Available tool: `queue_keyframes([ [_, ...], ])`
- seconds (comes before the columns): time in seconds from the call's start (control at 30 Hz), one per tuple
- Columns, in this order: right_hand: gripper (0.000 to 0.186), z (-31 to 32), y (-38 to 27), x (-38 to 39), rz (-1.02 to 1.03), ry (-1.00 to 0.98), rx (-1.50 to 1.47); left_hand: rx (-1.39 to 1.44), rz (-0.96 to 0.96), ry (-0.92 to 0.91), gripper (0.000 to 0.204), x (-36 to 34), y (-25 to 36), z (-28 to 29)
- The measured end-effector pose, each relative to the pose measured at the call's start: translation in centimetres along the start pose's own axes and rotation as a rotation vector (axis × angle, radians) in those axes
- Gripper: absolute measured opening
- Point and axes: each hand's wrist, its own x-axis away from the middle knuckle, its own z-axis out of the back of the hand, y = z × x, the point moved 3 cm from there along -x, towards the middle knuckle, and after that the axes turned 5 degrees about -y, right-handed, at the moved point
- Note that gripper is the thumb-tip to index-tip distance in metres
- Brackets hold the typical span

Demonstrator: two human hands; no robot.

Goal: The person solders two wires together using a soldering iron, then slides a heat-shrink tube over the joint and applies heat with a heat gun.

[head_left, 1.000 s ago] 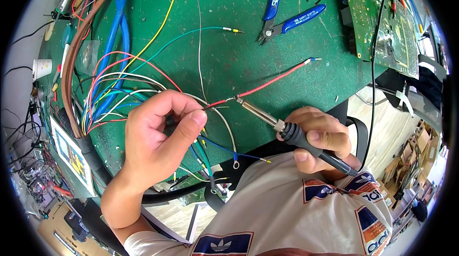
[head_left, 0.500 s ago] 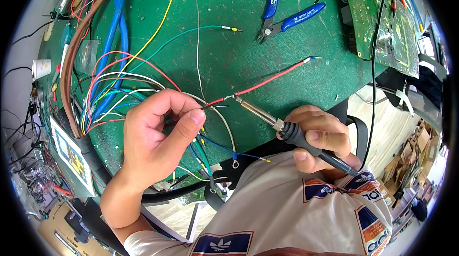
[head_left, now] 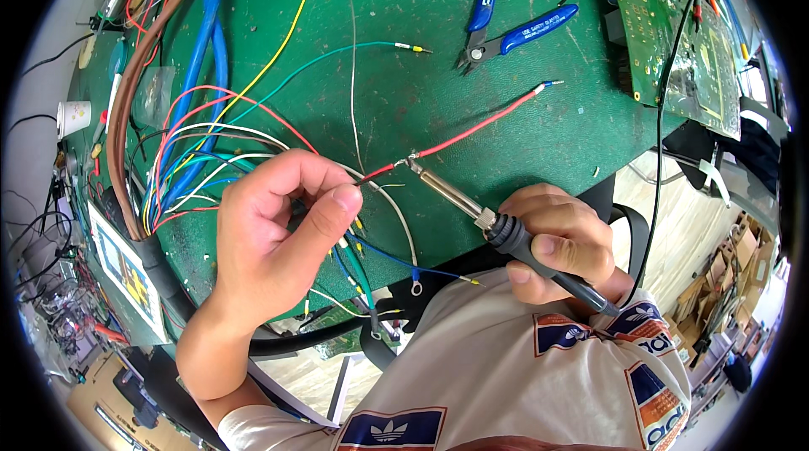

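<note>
My left hand [head_left: 295, 228] is closed, thumb and forefinger pinching a red wire [head_left: 381, 172] that has a dark section right at the fingertips. The wire's bare silvery end meets that of a longer red wire [head_left: 480, 130], which stretches to the right and ends in a small blue-and-white tip. My right hand [head_left: 565, 240] grips a soldering iron [head_left: 514, 236] by its dark handle. The iron's tip touches the bare metal where the two wires meet. A thin grey strand [head_left: 352, 72] runs down the green mat [head_left: 295, 106] toward my left fingertips; its lower end is unclear.
Blue-handled cutters [head_left: 514, 30] lie with handles spread. Thick blue cables [head_left: 200, 72] and a brown cable [head_left: 135, 114] line the left side, with several thin coloured wires fanning out. A circuit board [head_left: 666, 47] stands at right, the black cord [head_left: 664, 106] passing before it.
The iron's tip has shifted slightly left and up along the bare joint. The long red wire's far end has risen a little. Both hands keep their holds.
</note>
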Motion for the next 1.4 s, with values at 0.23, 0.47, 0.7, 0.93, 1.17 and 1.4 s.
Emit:
queue_keyframes([
  [0.23, 0.042, -0.53, -0.06, -0.28, 0.012, 0.004, 0.016, 0.038, 0.013, 0.003, 0.009, 0.01, -0.07, 0.14],
  [0.47, 0.041, -0.36, -0.05, -0.15, 0.016, -0.001, 0.008, 0.063, 0.014, -0.004, 0.008, -0.01, -0.12, 0.29],
  [0.7, 0.04, -0.21, -0.06, -0.2, 0.011, -0.003, 0.01, 0.08, 0.038, 0.008, 0.007, 0.01, -0.19, 0.42],
  [0.93, 0.041, -0.05, -0.07, -0.13, -0.006, 0.001, 0.034, 0.075, 0.03, 0.012, 0.008, 0.06, -0.34, 0.57],
  [1.17, 0.042, -0.25, -0.1, -0.02, 0.0, 0.005, 0.04, 0.088, 0.036, 0.016, 0.008, 0.04, -0.37, 0.54],
  [1.4, 0.043, -0.45, -0.1, -0.21, 0.019, -0.001, 0.024, 0.114, 0.037, 0.02, 0.007, 0.02, -0.39, 0.52],
])
